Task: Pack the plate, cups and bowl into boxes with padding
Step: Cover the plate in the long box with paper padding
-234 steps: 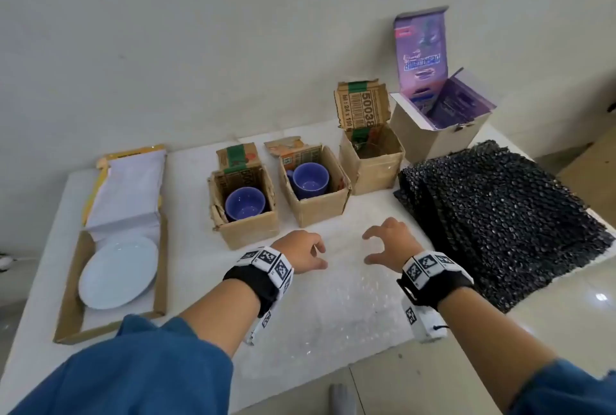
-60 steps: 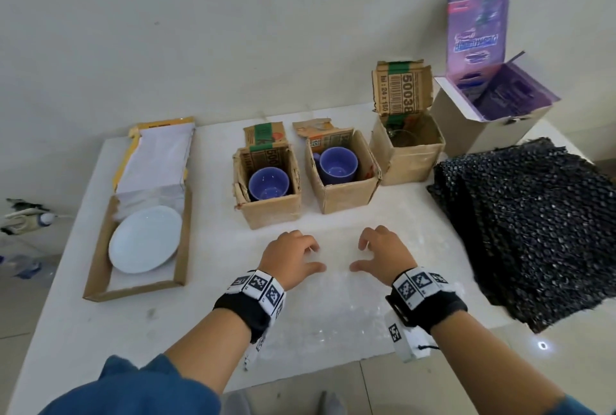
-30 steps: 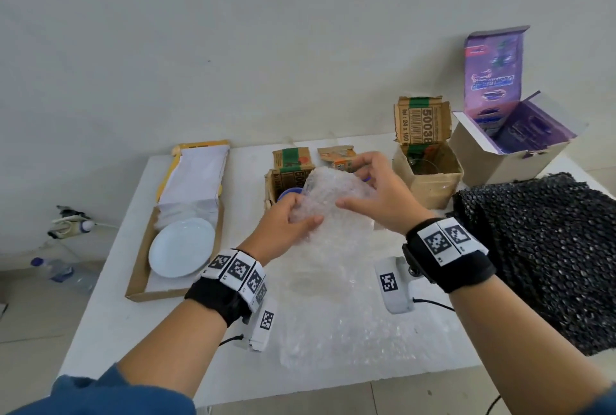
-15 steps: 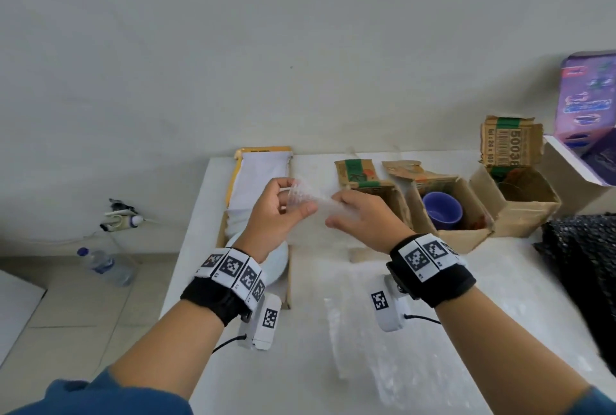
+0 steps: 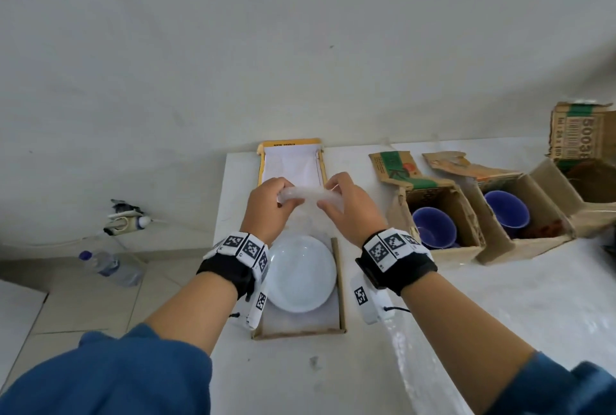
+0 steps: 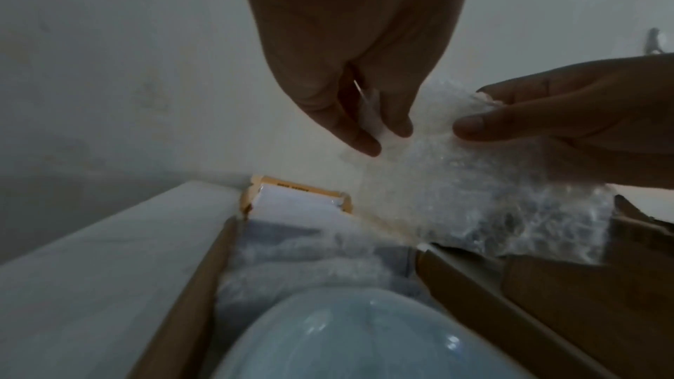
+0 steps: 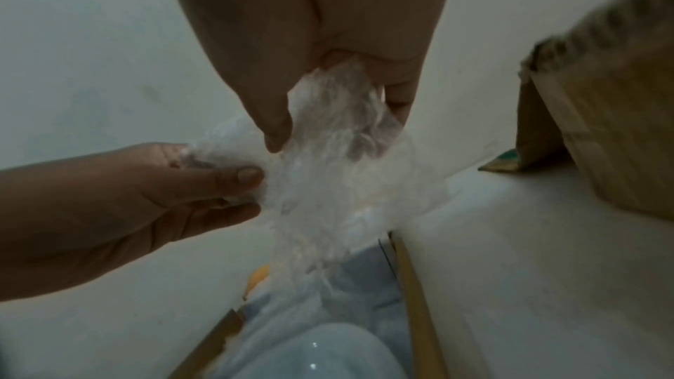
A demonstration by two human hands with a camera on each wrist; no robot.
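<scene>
Left hand: the left hand [image 5: 270, 206] was raised above the far half of the flat box, thumb and fingers pinching the left end of a clear bubble wrap sheet [image 5: 301, 195].
Right hand: the right hand [image 5: 350, 206] was level with the left and close beside it, pinching the right end of the same sheet.
Bubble wrap sheet: it was bunched into a short roll between the two hands; in the left wrist view [image 6: 474, 183] its loose part hung down toward the box, and in the right wrist view [image 7: 339, 172] it trailed down to the box's far end.
Plate: the white plate [image 5: 301, 273] lay flat in the near half of the flat box, below and between the two wrists.
Flat box: the shallow cardboard box [image 5: 340, 281] sat at the left end of the white table [image 5: 500, 314], its white-lined lid [image 5: 290, 164] folded back toward the wall.
Cups: a blue cup [image 5: 433, 226] stood in an open cardboard box [image 5: 463, 248] just right of the right wrist; a second blue cup [image 5: 506, 213] stood in the next box [image 5: 520, 248] to the right.
Third box: another open cardboard box [image 5: 580, 178] stood at the right edge, its contents too cut off to tell.
Floor: a plastic bottle [image 5: 110, 266] lay on the tiles left of the table.
</scene>
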